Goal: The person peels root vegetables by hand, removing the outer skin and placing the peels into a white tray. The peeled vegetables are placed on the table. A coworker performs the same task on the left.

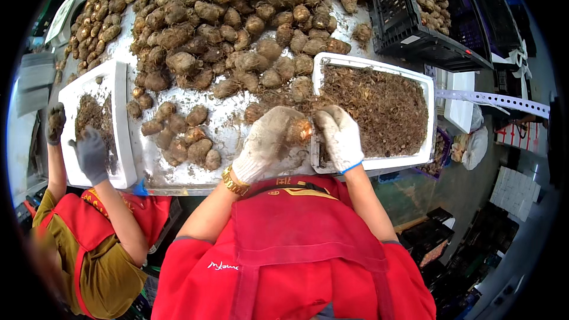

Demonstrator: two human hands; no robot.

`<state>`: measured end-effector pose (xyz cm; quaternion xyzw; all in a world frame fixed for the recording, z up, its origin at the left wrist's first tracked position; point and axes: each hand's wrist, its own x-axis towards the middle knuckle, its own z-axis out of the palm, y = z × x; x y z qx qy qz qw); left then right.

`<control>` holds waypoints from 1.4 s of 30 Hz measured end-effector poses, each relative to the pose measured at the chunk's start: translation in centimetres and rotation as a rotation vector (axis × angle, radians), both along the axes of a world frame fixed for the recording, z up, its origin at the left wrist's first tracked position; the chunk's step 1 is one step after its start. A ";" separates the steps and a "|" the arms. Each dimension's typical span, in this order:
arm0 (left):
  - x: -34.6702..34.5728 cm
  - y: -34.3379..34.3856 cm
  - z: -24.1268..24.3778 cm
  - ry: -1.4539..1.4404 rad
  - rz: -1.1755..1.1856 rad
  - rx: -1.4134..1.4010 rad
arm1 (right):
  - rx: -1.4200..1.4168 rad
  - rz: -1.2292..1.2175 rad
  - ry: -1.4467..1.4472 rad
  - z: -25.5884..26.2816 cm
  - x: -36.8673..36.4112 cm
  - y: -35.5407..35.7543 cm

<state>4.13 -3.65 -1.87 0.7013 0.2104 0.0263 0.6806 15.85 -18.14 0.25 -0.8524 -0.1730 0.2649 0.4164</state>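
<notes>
My left hand [271,140], in a soiled white knit glove, grips a taro corm [298,131] whose pale cut end faces right. My right hand [338,138], gloved the same way, is just right of the corm at the near left rim of a white foam box [375,166] full of brown root fibres and peelings [378,111]. Its fingers are bent; whether they hold anything small is hidden. A large heap of hairy taro corms [213,18] covers the back of the metal table [231,115], and a smaller group of corms [189,138] lies left of my left hand.
A co-worker's gloved hands [91,155] are at a second foam box [122,120] on the left. Black plastic crates [435,46] stand at the back right, one holding corms [429,0]. A perforated metal strip [493,97] juts out on the right.
</notes>
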 end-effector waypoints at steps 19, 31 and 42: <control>-0.1 -0.2 0.5 -0.111 0.194 -0.979 | 0.132 0.028 -0.168 0.2 -1.1 0.9; 0.1 -0.2 -0.7 -0.277 0.068 -1.293 | 0.153 -0.004 0.044 1.1 -0.3 -0.9; -0.3 -0.7 -1.5 -0.190 0.173 -1.170 | 0.152 0.065 0.005 1.0 -2.1 0.2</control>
